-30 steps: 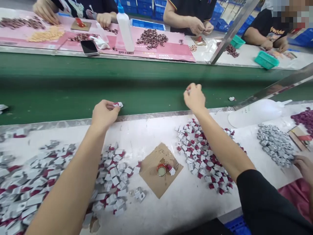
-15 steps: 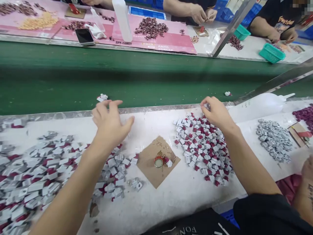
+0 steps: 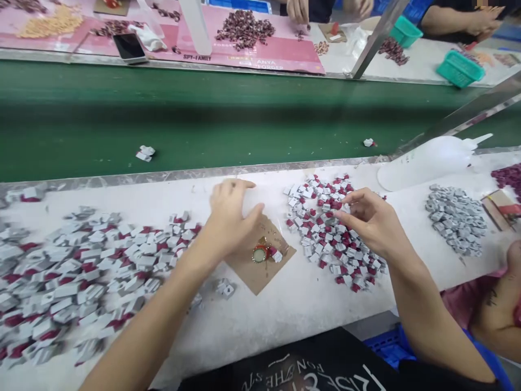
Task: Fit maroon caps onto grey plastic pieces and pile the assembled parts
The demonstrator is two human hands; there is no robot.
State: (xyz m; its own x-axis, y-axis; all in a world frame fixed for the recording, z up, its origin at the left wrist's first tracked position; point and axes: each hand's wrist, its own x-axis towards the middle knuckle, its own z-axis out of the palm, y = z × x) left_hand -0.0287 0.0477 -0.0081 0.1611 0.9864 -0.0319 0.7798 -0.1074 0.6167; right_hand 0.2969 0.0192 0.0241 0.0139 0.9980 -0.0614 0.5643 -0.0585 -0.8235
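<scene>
"Grey and maroon pieces: how many heaps do you count?"

"I count two mixed ones, a wide left heap (image 3: pixel 118 255) and a tighter right heap (image 3: pixel 321 239). Farther right I see one all-grey heap (image 3: pixel 456 220) and one maroon heap (image 3: pixel 508 176). Between the mixed pair lies one cardboard square (image 3: pixel 256 279), with one bottle cap (image 3: pixel 259 253) and one loose piece (image 3: pixel 277 255) on it."

"And your hands?"

"My left hand (image 3: pixel 232 217) is palm down above the cardboard's far left side, thumb apart from the fingers, wide open, with nothing visible in its grip. My right hand (image 3: pixel 372 220) is at the right heap, thumb and forefinger parted a little, the other fingers curled. I can't tell whether its fingertips touch a piece."

"What surrounds them?"

"A pale near table (image 3: pixel 252 326), with one white bottle (image 3: pixel 427 163) lying on its side. Beyond its edge runs a green belt (image 3: pixel 244 130), carrying a small clump (image 3: pixel 145 153) on the left and one small piece (image 3: pixel 368 142) on the right. Across it I see people's hands at another table, one phone (image 3: pixel 129 48) and two teal baskets (image 3: pixel 459 69)."
</scene>
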